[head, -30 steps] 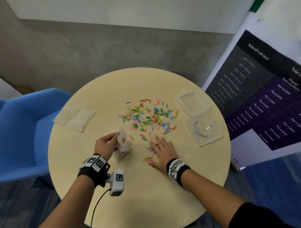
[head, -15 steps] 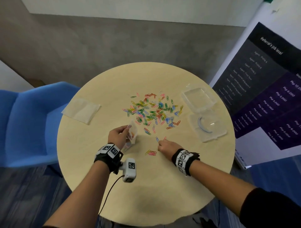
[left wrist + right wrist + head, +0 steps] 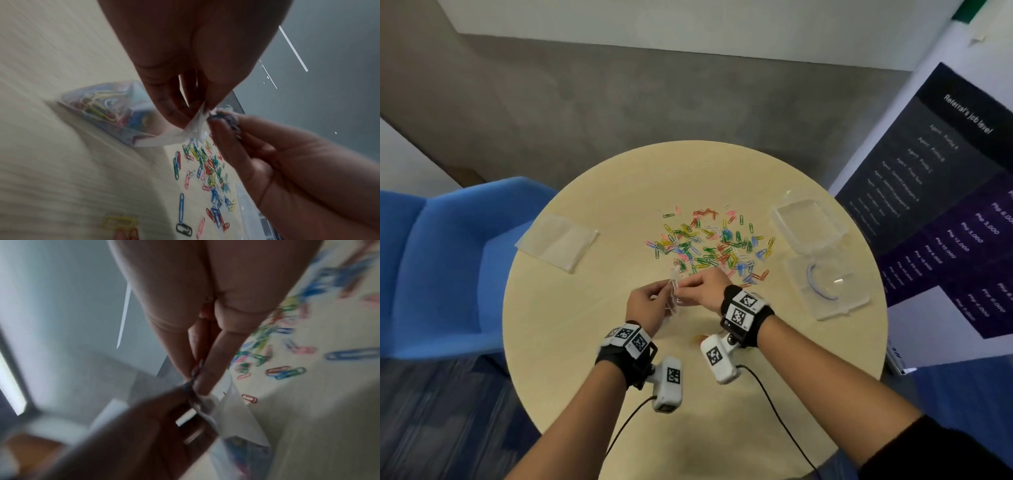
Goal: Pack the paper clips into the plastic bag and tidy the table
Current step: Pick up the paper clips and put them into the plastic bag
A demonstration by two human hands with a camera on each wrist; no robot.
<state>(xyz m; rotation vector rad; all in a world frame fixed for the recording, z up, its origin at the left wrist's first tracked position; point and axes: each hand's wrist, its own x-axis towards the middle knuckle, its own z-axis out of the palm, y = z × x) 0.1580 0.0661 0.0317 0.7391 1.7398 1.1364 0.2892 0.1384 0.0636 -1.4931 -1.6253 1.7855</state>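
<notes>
- The left hand (image 3: 645, 305) pinched the mouth of the small clear plastic bag (image 3: 115, 112) between thumb and fingertips, above the near middle of the table (image 3: 585, 342).
- The right hand (image 3: 705, 291) met it at the bag's opening, its thumb and forefinger closed on a few paper clips (image 3: 230, 118) right at the rim — the clips looked dark and blurred in the wrist views.
- The bag hung from the pinch, its lower part already holding a bunch of coloured clips; whether it touched the table could not be told.
- Just beyond the hands lay the loose pile of paper clips (image 3: 709, 243) — red, green, blue, yellow, pink — spread over the middle of the table.
- A few stray clips (image 3: 697, 339) lay near the right wrist, partly hidden by the wrist camera.
- On the right side sat an open clear plastic case (image 3: 818, 253), its two halves lying flat.
- On the left edge lay a flat stack of spare clear bags (image 3: 558, 241), well apart from the pile.
- A blue chair (image 3: 445, 260) stood left of the table.
</notes>
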